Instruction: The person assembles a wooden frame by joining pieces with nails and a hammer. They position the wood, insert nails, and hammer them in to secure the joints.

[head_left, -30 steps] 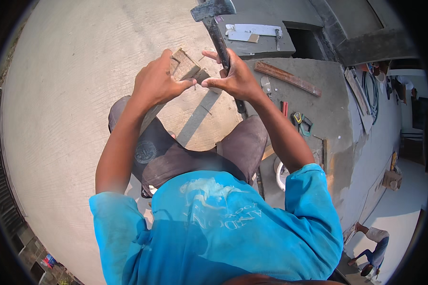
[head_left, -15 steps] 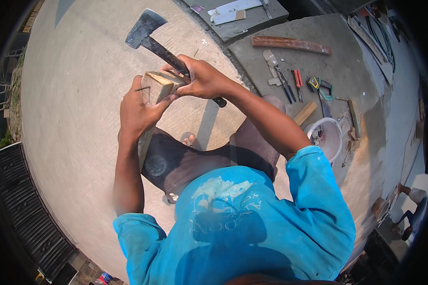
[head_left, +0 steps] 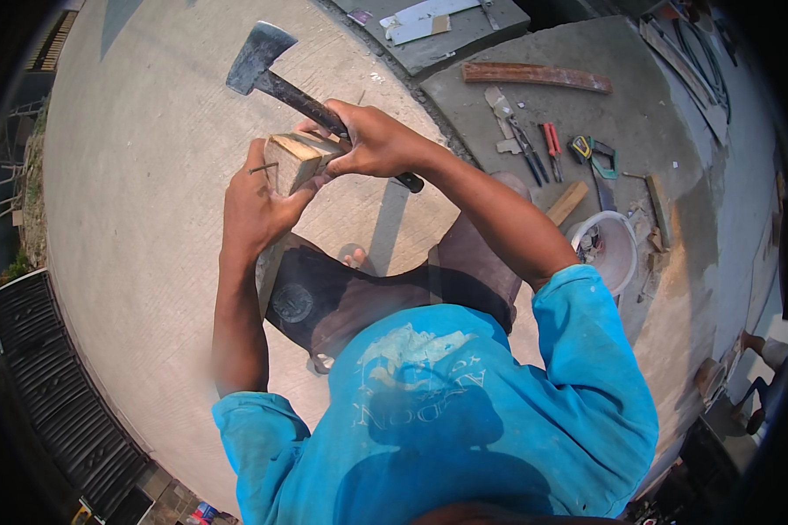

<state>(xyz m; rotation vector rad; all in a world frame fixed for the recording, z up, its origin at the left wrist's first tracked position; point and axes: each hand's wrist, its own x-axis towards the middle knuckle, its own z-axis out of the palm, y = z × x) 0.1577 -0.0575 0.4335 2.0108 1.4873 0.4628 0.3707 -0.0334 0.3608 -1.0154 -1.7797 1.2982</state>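
Compared with a second ago, the right hand (head_left: 372, 144) has been brought in tighter: its fingers were spread back then, and now they're curled toward the wood block (head_left: 296, 164). That block is at about 10–11 o'clock, gripped firmly by the left hand (head_left: 258, 203), with a bent nail (head_left: 263, 167) poking out of its near end. The hatchet (head_left: 264, 54) is clasped by the right hand too, handle slanted across the palm, and its head, seen near 12 earlier, is now pointed to 11. The view's been tipped as well, so the pale bucket (head_left: 620, 249) at 3 o'clock, mostly blocked by the arm before, can be seen properly. As for the surface, everything's being done over rough, ribbed concrete (head_left: 149, 219), with a smoother grey slab (head_left: 639, 114) laid out from 1 to 3. On it, a reddish-brown plank (head_left: 538, 77) is left at 1, and red-handled pliers (head_left: 552, 150) and a green-handled saw (head_left: 602, 186) are dumped around 2. Further out, coiled hose (head_left: 702, 66) is stashed at 2, a dark slatted gate (head_left: 57, 385) is seen at 8, and another person (head_left: 769, 367) is half cut off between 3 and 4.
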